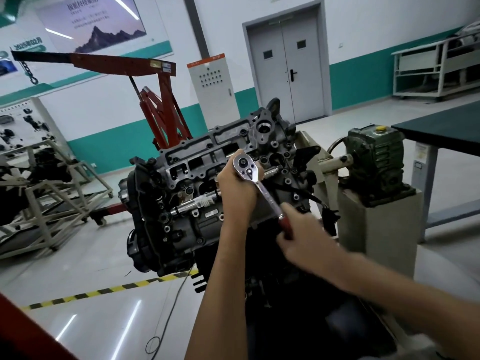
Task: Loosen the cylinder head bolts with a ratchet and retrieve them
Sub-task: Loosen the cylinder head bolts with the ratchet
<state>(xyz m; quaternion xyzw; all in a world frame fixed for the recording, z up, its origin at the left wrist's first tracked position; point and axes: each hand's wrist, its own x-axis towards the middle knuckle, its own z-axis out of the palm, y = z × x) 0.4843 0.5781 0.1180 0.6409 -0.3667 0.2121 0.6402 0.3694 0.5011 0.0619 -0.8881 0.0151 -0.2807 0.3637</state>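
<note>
Fingers curling at both ends: my left hand (237,189) is gripping the ratchet (261,187) head, frame centre, over the cylinder head (207,162); my right hand (298,231), blurred, is gripping its red handle. Probably loosening; bolt hidden, none showing retrieved.

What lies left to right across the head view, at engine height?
Metal frame stand → left hand → ratchet → right hand → green gearbox → dark table.

Wall sign (26,43) reads "2025年02月"; poster (91,20) — lines too blurred to read.
</note>
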